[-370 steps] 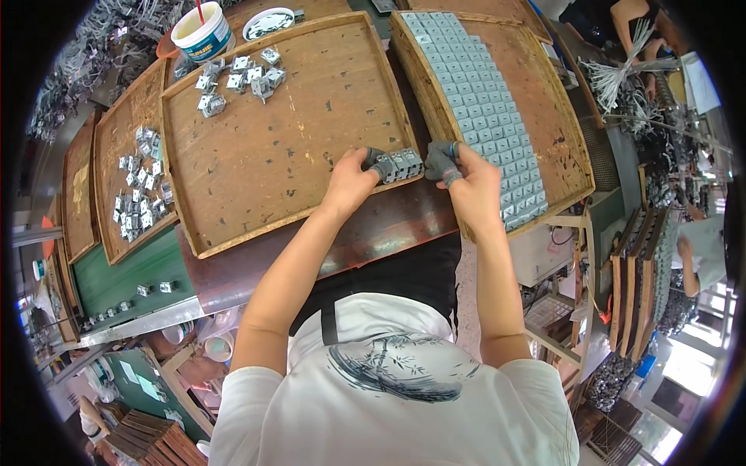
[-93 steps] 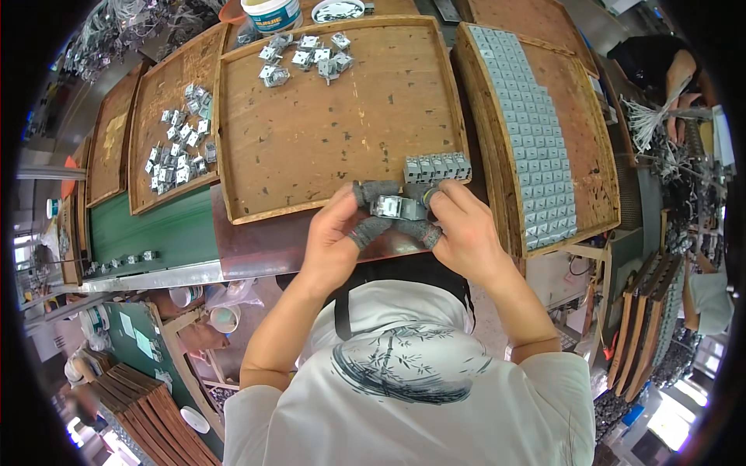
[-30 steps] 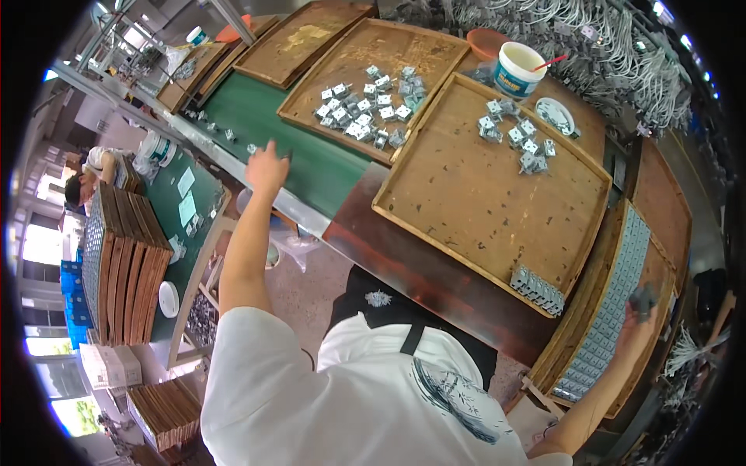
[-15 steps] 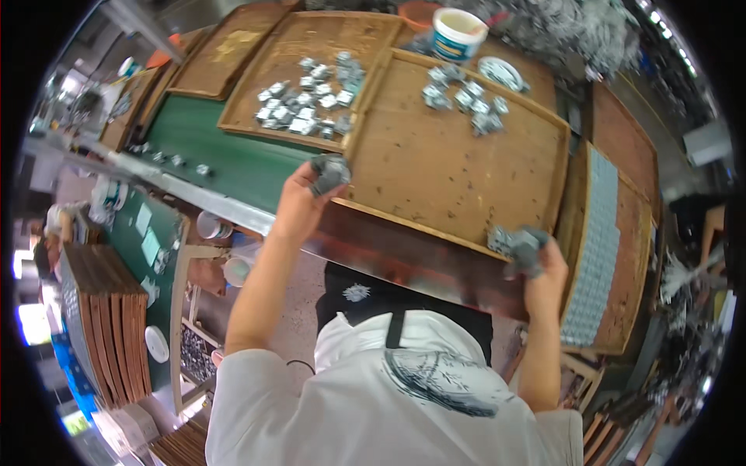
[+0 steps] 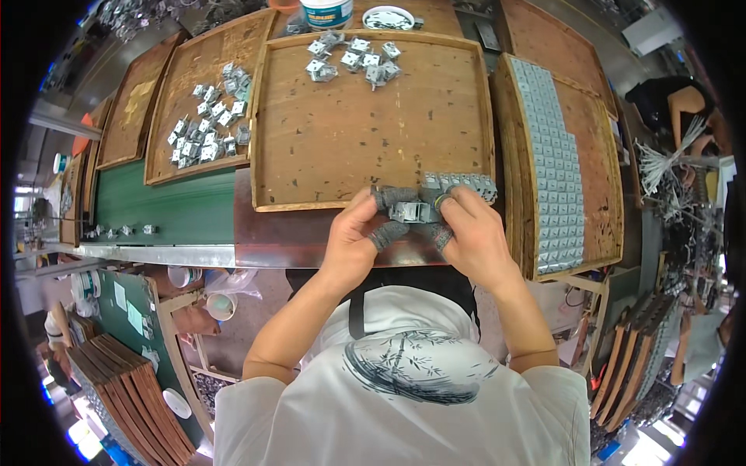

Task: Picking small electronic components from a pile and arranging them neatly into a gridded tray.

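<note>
Currently, the left hand [image 5: 353, 233] and the right hand [image 5: 479, 237] both grasp one small boxy metal part [image 5: 412, 213], pinching it from either side with fingers and thumbs in grey fabric finger covers [image 5: 391, 234]. They hold it at the near edge of a shallow wooden tray [image 5: 373, 140], toward its right corner, above the reddish-brown desk [image 5: 299, 242]. Just beyond the right hand's fingers, a row of similar parts [image 5: 466, 183] stands side by side inside that tray, while a loose cluster [image 5: 359, 58] lies at its far side. To the left, a second wooden tray [image 5: 198, 66] carries a scattered heap of parts [image 5: 208, 132]. To the right, grey square pieces [image 5: 557, 186] sit in close rows in another tray [image 5: 598, 171]. Behind the middle tray are a white-and-teal bucket [image 5: 327, 15] and a round white dish [image 5: 388, 27] with dark bits in it
</note>
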A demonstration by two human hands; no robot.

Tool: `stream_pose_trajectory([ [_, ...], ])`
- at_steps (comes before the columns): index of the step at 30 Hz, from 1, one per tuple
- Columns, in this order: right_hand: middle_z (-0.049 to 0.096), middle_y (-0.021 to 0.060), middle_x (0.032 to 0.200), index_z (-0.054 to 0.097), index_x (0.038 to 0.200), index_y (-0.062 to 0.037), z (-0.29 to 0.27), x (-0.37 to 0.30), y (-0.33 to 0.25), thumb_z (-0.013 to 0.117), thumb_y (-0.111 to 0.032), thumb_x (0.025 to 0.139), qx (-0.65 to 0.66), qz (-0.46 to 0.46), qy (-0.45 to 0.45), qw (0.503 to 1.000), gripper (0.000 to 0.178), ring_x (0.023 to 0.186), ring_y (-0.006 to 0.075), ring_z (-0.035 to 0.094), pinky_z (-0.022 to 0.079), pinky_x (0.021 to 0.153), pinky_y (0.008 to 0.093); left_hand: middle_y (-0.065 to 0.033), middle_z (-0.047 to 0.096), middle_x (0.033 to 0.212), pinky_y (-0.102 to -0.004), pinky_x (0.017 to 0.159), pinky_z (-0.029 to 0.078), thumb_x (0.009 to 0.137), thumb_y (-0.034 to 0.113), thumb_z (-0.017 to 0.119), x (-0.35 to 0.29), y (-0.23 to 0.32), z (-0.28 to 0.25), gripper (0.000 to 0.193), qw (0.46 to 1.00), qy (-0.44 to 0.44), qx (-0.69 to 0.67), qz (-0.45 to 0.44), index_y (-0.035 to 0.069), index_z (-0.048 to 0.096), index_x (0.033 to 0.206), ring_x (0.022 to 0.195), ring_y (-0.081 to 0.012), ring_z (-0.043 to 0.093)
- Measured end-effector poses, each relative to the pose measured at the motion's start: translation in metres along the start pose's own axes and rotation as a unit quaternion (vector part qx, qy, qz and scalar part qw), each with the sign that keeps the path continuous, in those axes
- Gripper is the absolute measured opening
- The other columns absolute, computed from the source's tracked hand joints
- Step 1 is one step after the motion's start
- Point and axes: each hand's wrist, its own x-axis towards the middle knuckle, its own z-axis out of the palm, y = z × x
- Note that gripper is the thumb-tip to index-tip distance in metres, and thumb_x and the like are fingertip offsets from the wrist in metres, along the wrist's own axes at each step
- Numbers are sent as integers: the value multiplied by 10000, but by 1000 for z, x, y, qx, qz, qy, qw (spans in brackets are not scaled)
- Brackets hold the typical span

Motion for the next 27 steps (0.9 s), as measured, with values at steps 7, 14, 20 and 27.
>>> stream_pose_trajectory([
  [7, 572, 196, 924, 583, 874, 36, 24, -11, 12, 613, 100, 582, -55, -16, 74, 996, 300, 796, 385, 601, 514, 664, 431, -95, 504, 1232, -318, 942, 482, 803, -117, 617, 6, -9, 22, 554, 981, 23, 193, 22, -9, 500, 1334, 1136, -206, 556],
  [14, 588, 197, 925, 579, 901, 26, 22, -18, 15, 727, -30, 689, -29, 54, 39, 997, 265, 804, 384, 610, 524, 681, 417, -201, 508, 1118, -440, 826, 484, 608, -38, 699, 15, -24, 30, 593, 874, 52, 460, 145, -27, 523, 1174, 996, -420, 531],
  [20, 642, 136, 1073, 517, 1117, -8, 3, -16, 35, 837, -247, 762, 289, 281, -78, 912, 535, 941, 180, 651, 535, 789, 313, -171, 602, 971, -410, 827, 492, 633, 1, 707, 22, -34, 26, 445, 910, -10, 369, 189, -25, 613, 1068, 887, -391, 586],
  [27, 656, 202, 973, 474, 1074, -4, 2, -21, 20, 828, -393, 739, 267, 254, 17, 929, 624, 910, 401, 659, 528, 749, 428, -188, 604, 1125, -396, 869, 489, 665, 27, 718, 27, -28, 45, 608, 888, -23, 393, 236, -18, 548, 1248, 960, -388, 596],
])
